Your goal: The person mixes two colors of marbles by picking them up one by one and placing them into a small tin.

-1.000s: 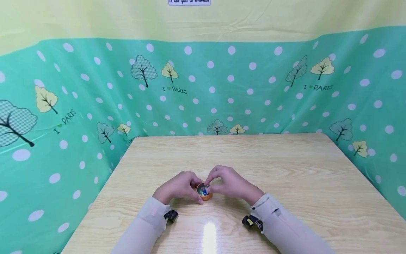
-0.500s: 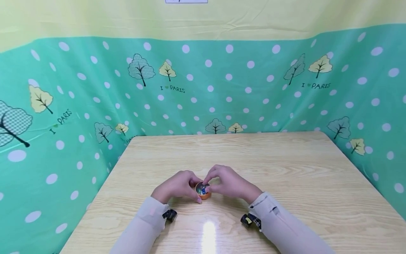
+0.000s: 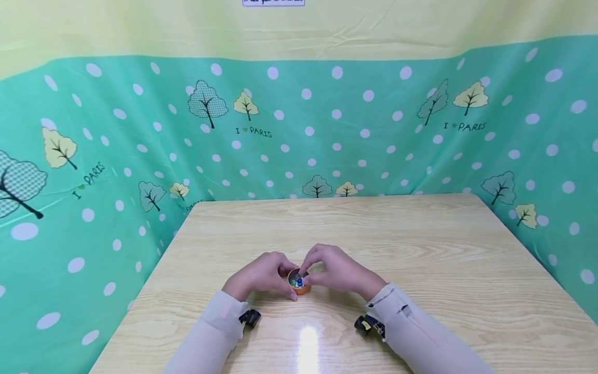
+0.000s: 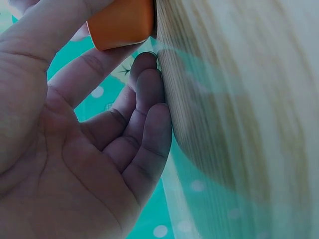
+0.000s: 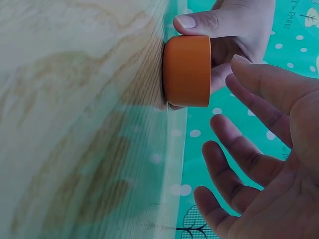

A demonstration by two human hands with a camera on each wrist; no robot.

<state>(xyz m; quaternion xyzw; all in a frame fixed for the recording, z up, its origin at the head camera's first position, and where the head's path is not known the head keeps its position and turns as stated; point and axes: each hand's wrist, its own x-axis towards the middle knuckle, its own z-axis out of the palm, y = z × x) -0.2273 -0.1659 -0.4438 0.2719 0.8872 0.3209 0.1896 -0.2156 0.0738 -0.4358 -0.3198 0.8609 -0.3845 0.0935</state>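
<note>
A small round orange cup (image 3: pixel 302 291) stands on the table in the head view. My left hand (image 3: pixel 265 274) grips its side between thumb and fingers. Small blue, green and white pieces (image 3: pixel 299 282) lie inside, too tiny to identify. Over the cup's mouth, my right hand (image 3: pixel 335 269) holds its thumb and index fingertips close together. In the right wrist view the right hand (image 5: pixel 279 134) has its tips just off the rim of the cup (image 5: pixel 188 70), and no object shows between them. The left wrist view catches the cup's wall (image 4: pixel 124 22) above the left hand (image 4: pixel 84 144).
A pale wood table (image 3: pixel 402 234) extends around both hands, with a light glare near its front. Green dotted cloth (image 3: pixel 322 124) hangs behind and at the sides. Black wrist cameras (image 3: pixel 252 317) sit below the sleeves.
The head view has shifted slightly since the first frame. Left hand and cup stay in place on the table, and the right hand's fingers stay over the cup with barely any movement.
</note>
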